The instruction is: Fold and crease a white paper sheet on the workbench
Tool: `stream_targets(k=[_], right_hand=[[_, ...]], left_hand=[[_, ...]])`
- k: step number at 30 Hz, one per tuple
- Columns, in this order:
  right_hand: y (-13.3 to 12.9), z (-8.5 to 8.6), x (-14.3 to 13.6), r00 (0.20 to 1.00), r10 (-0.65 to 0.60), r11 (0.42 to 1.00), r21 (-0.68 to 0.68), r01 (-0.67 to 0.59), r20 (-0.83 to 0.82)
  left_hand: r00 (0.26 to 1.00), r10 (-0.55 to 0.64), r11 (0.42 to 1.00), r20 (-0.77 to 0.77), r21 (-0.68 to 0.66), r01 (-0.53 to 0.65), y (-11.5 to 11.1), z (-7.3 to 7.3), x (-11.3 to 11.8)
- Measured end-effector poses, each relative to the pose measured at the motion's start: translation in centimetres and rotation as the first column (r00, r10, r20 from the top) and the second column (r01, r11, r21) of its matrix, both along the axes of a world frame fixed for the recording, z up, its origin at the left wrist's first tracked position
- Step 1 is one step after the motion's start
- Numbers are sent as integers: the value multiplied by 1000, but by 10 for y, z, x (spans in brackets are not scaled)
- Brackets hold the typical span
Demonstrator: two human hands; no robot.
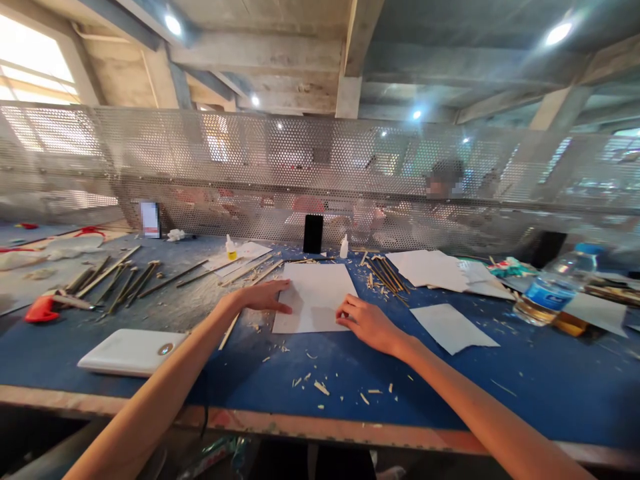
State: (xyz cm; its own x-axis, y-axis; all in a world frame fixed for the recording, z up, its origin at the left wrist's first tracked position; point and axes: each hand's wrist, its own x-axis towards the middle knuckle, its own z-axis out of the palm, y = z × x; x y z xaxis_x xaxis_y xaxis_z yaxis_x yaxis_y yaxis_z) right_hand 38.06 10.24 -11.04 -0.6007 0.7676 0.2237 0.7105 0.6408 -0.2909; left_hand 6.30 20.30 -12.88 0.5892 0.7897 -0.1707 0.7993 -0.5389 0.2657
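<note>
A white sheet of paper [320, 293] lies flat on the blue tabletop in front of me. At its left edge rests my left hand [264, 295], fingers stretched out and apart, with thumb and fingertips over the paper. On the opposite edge, my right hand [369, 321] touches the sheet with loosely bent, slightly parted fingers. Neither hand lifts the paper. Just behind it, a black phone [313, 234] stands upright, a small white bottle [344, 247] to its right. Another small bottle with a yellow band [231, 248] stands to the left.
Thin sticks [135, 283] and red-handled scissors [43, 308] lie left, near a white power bank [133, 351]. More sticks [390, 275], white sheets [425, 268], a torn piece of paper [453, 327] and a water bottle [547, 290] are right. Wood shavings litter the table. Behind stands a perforated metal screen [260, 167].
</note>
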Motion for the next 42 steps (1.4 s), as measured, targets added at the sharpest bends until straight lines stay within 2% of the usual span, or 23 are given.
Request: stream_targets(k=[10,16,22,32,42], right_hand=[[0,-2,-1,1000,-18,1000,17,18,-5],[-1,-1,-1,1000,-17,1000,12,17,-6],[3,-4,-1,1000,-5,1000,23,5,-11],[10,-12,2,999,13,1000,19,-12,-47],[9,-11,2,1000,18,999,31,-18,-20]], left_hand=[[1000,-6,1000,-5,19,6,-3,3,1],[999,-13,1000,43,12,12,-3,2,0],[1000,-10,1000,-22,-2,10,2,2,-1],[999,-16,1000,-32,-8,15,-2,7,0],[1000,-19,1000,-21,1,20,5,-2,-3]])
